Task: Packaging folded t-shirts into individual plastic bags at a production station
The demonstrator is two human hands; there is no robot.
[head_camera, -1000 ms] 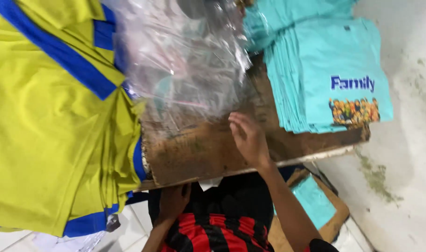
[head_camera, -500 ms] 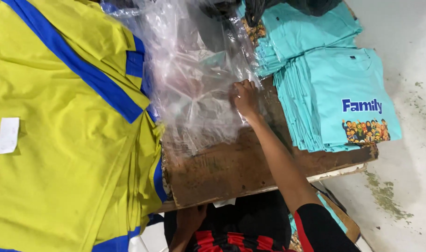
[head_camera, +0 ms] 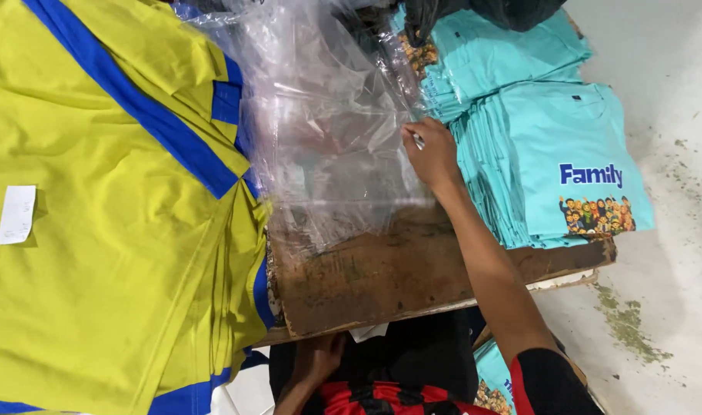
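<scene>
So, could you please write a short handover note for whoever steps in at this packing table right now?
Right hand: resting on the right edge of the clear plastic bags, fingers pinching the top sheet.
Left hand: empty, down below the near edge of the worn wooden board.
Yellow-and-blue shirts: piled at left.
Folded turquoise printed T-shirts: stacked at right.
Done: none of the shirts in view is bagged.
Left: both piles unbagged.
</scene>
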